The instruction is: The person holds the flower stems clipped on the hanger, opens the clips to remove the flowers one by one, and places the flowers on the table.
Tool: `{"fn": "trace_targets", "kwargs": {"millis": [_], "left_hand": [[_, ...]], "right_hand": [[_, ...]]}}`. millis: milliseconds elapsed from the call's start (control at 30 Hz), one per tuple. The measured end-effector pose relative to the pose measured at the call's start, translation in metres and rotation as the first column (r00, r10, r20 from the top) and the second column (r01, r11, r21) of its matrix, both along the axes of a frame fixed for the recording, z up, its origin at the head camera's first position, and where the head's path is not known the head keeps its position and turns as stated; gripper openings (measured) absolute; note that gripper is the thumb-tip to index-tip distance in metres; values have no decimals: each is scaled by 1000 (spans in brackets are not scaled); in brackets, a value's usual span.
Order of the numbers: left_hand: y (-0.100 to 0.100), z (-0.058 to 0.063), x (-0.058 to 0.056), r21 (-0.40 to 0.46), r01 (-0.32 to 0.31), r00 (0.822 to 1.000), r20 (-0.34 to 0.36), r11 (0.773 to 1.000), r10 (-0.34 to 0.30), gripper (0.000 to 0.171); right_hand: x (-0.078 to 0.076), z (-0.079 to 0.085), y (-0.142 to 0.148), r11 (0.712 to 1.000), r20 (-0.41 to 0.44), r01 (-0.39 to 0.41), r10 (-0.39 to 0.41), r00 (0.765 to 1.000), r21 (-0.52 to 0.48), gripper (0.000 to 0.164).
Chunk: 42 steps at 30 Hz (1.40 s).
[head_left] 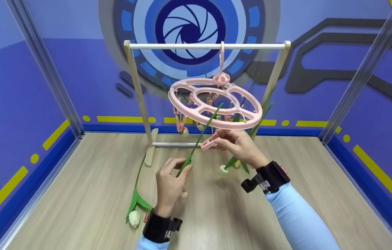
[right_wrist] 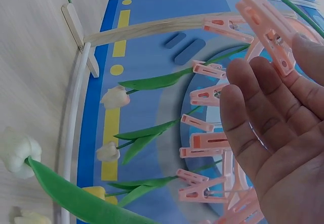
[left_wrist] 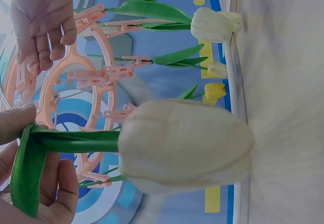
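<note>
My left hand (head_left: pixel 170 182) grips an artificial white tulip (left_wrist: pixel 185 145) by its green stem. The bloom points down and the stem's bare end rises toward the pink round clip hanger (head_left: pixel 258 113). Just under the hanger's front rim, my right hand (head_left: pixel 243 147) pinches a pink clothespin (head_left: pixel 210 141) between thumb and index finger. In the right wrist view that clothespin (right_wrist: pixel 266 29) is at the top, with the other fingers loosely extended. The stem passes close beside the clothespin in the head view.
A wooden rack with a white top bar (head_left: pixel 182 46) carries the hanger by its hook. Several tulips hang head down from its other clothespins, among them a white one (head_left: pixel 222 169). Another white tulip (head_left: pixel 134 218) lies on the wood-grain table (head_left: pixel 98 194) at the left.
</note>
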State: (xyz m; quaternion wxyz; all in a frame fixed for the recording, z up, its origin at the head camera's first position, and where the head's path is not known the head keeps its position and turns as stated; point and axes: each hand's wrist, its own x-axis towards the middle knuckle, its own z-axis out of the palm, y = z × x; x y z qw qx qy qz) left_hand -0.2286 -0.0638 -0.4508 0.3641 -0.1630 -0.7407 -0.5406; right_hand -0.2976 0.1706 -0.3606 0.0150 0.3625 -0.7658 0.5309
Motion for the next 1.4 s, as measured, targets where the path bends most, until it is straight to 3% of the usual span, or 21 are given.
{"fn": "trace_targets", "kwargs": {"millis": [167,367,633,767,900,1133,1400], "left_hand": [[-7,-2,4,0,-22,999,-23,1000,22,17],[-17,-2,8,12,-61,998,6,998,61,18],[-28,-4,11,23,-114,994,2,993,114,18],[-33,-4,10,33,-134,991,21,990,133,19],[-40,-3,10,39,-165,985,51,986,163,19],[-52,-2,7,70,-185,982,63,980,180,17],[-62,-1,4,89,-228,971,97,970,219,14]], "right_hand": [[-2,0,1,1000,11,-15,15,1000,9,18],[-2,-1,5,999,-18,24,-23,1000,39,19],[-3,-5,10,999,34,51,-51,998,-3,24],[-2,-7,12,996,47,83,-84,995,9,29],[-2,-11,14,998,58,60,-59,997,-11,30],[6,-24,18,998,3,39,-39,999,-57,28],[23,-52,19,988,-68,148,-150,986,-35,22]]}}
